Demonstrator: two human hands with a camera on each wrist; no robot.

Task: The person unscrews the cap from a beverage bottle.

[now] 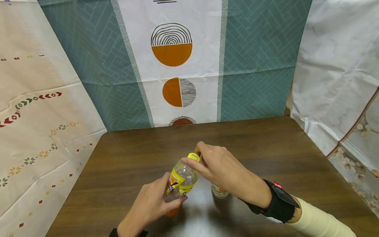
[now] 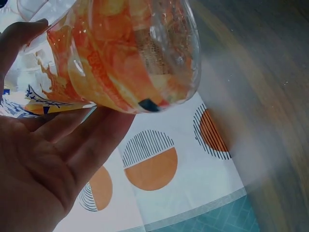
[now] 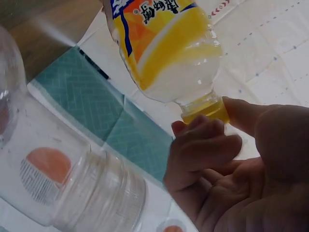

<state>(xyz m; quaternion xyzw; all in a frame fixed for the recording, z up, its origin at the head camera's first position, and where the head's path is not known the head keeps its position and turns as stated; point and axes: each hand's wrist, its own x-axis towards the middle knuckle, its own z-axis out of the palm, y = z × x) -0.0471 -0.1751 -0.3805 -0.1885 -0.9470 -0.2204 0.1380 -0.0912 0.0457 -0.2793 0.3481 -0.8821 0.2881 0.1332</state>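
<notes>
Three patterned cloths hang around the scene: a teal-and-white cloth [image 1: 260, 39] with orange and black circles at the back, a cream cloth [image 1: 29, 138] with small motifs to the left, and a pale marbled cloth [image 1: 331, 65] to the right. Below them lies a dark brown wooden tabletop [image 1: 133, 148]. A person's two hands meet over its near middle.

The right hand [image 1: 219, 166] reaches in from the right, a black wristband [image 1: 279, 205] behind it; its grip is narrow, thumb and curled fingers pinching a cap. The left hand [image 1: 152, 199] has a wider grip, thumb and fingers wrapped around the lower part of a bottle.

That clear plastic bottle [image 1: 186, 174], labelled in yellow, orange and blue, is tilted between the hands, its base seemingly lifted. A clear container [image 1: 219, 192] stands near it, mostly hidden by the right forearm.

Smallest is the yellow cap [image 1: 193, 156], on the bottle's neck. Work on it appears under way: both hands are placed, but the cap is not off. Whether it is loose or tight cannot be told.
</notes>
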